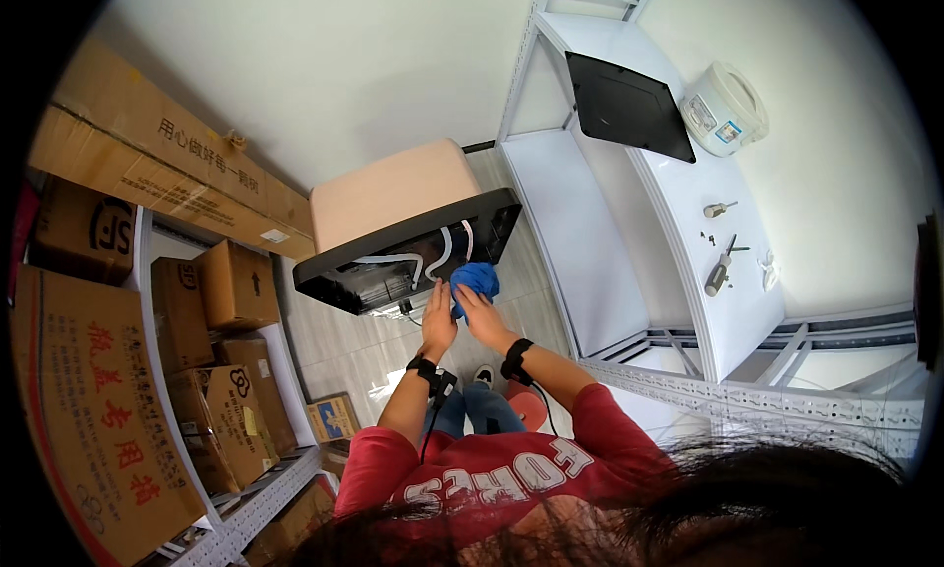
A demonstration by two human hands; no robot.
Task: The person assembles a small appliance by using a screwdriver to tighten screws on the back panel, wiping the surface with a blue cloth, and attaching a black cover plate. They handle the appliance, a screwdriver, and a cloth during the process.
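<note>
And here are both hands together at the open black underside of the beige, rounded, box-shaped appliance (398, 193), tipped over on the pale floor (339, 343)! The right hand (479, 312) lays its fingers over a crumpled blue bundle (476, 276), right at the appliance's edge; the left hand (439, 307) is just beside it, fingertips near a bent white hose (442, 255). Whether either grip is pinching, I cannot tell. Over on the white metal shelf (733, 316), a grey-handled screwdriver (719, 276) lies below a flat black panel (631, 107)
</note>
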